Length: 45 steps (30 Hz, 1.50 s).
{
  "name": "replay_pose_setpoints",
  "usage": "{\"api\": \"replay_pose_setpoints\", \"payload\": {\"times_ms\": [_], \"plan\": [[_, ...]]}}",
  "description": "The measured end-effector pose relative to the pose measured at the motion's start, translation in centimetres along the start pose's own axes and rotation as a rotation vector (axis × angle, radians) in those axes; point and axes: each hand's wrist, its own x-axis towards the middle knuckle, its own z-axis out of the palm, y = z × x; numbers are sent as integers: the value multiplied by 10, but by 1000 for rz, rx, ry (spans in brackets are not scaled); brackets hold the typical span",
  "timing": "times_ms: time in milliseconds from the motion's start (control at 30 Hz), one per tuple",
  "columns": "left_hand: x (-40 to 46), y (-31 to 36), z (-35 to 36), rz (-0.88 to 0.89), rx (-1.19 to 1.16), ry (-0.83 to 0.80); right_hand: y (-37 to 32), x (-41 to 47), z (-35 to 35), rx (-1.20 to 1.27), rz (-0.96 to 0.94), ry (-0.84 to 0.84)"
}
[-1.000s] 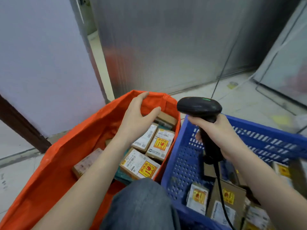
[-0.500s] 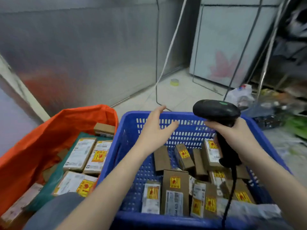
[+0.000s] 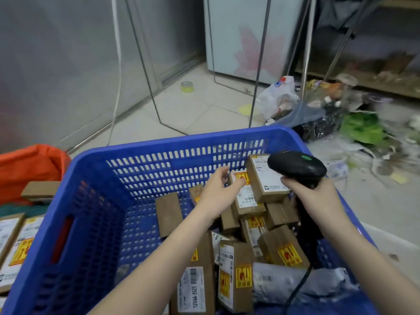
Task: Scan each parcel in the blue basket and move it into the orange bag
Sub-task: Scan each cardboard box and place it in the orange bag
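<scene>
Left hand spread wide over blue basket, fingertips at labelled parcel. Right hand grips black scanner above parcels. Orange bag just left of basket.

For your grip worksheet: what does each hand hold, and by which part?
Right hand grips the scanner by its handle; left hand holds nothing.

Tape roll and plastic bags on floor
</scene>
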Motion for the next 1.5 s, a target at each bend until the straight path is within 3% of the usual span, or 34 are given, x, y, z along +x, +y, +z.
{"api": "replay_pose_setpoints", "payload": {"times_ms": [433,800,1200,1500], "plan": [[78,-45,77,-185,5,-95,69,81,29,67,177,12],[97,-52,93,-252,-157,-57,97,83,35,109,284,-66],[32,13,-22,-138,-206,3,-20,44,37,181,81,-58],[-59,69,-129,79,-233,87,-134,-35,55,271,-176,-246]]}}
